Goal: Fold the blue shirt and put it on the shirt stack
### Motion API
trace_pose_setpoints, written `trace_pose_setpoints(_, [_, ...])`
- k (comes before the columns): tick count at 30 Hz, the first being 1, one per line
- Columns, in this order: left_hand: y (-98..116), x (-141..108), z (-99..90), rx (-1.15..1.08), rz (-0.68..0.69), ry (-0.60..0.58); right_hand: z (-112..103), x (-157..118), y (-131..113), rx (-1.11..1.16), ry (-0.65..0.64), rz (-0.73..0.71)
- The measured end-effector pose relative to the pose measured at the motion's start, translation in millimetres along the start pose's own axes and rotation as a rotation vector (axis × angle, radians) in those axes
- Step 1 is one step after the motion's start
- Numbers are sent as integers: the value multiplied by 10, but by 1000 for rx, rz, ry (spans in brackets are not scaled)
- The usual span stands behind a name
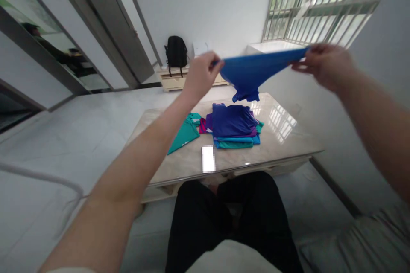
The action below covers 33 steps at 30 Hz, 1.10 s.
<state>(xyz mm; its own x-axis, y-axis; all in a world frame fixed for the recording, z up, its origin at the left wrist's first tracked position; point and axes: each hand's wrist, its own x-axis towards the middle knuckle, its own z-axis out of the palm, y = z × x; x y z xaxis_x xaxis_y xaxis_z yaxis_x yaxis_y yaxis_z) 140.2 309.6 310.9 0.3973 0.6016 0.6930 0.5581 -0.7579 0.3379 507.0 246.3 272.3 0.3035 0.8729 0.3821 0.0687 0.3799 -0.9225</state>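
A blue shirt (256, 70) is stretched in the air between my two hands, its upper edge pulled nearly straight and its bunched lower end hanging down. My left hand (203, 72) pinches one upper corner. At the other corner my right hand (328, 66) is closed on the cloth, slightly blurred. Below the shirt, a stack of folded clothes (233, 120) in dark blue, purple, light blue and teal lies on the marble-look table (282, 153). A teal garment (185, 134) is spread left of the stack, partly hidden by my left forearm.
A pink garment (203, 126) pokes out beside the stack. Near the table's front edge lies a whited-out rectangle (209, 159). A black backpack (177, 53) stands on a low cabinet (174, 82) by the wall. Another person (54, 49) sits beyond the doorway at left.
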Motion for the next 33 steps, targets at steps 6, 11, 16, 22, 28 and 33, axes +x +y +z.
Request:
trace_pose_setpoints(6, [-222,-1928,865,-122,-154,-305,28,-1728,1320,-22,-24,462])
trace_pose_setpoints(11, [-73,-3165,826,-203,-164,-574,-64,-3041,1859,-8,-89,739])
trace_pose_setpoints(16, [226,-3623,513,-258,-212,-834,-283,-3840,1866,79,-154,896])
trace_pose_setpoints(22, [431,-3549,239,-297,-159,-1045,-498,-4070,1558,104,-319,899])
trace_pose_setpoints(28, [75,-2739,594,-315,-200,-882,-461,-3246,1441,-1,-182,845])
trace_pose_setpoints(33, [-457,-1238,1303,-204,-277,-672,-152,-1594,1539,-75,153,523])
